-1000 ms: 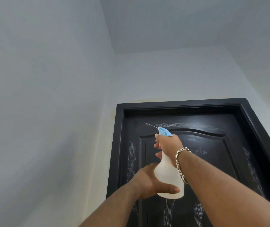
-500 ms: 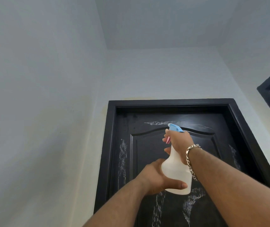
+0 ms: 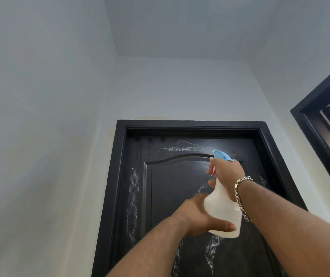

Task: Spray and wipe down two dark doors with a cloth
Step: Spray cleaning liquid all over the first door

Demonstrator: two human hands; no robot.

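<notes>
Pale grey-white walls (image 3: 40, 116) fill the left and upper parts of the frame, meeting a ceiling (image 3: 190, 27) of the same tone at the top centre. A faint yellowish stain marks the wall just above the upper left corner of the door frame. In the lower centre stands a dark door (image 3: 170, 186) with an arched raised panel, set in a black frame (image 3: 118, 176). White streaks of spray run down its left stile, across its top rail and over the lower panel. At the right edge of the frame a second dark door frame (image 3: 316, 120) shows, with what may be an open door leaf inside it; the view there is too narrow to be sure.

No brand, label or writing can be read anywhere.

A white spray bottle (image 3: 223, 212) with a blue head (image 3: 222, 155) and a pink trigger is held up in front of the door's centre right, covering part of the panel. The right hand (image 3: 227, 176) grips its neck, fingers curled at the trigger, a silver chain bracelet (image 3: 240, 198) on the wrist. The left hand (image 3: 196, 216) holds the bottle's base, thumb wrapped across the front. Both forearms rise from the lower edge and hide the door's lower right.
</notes>
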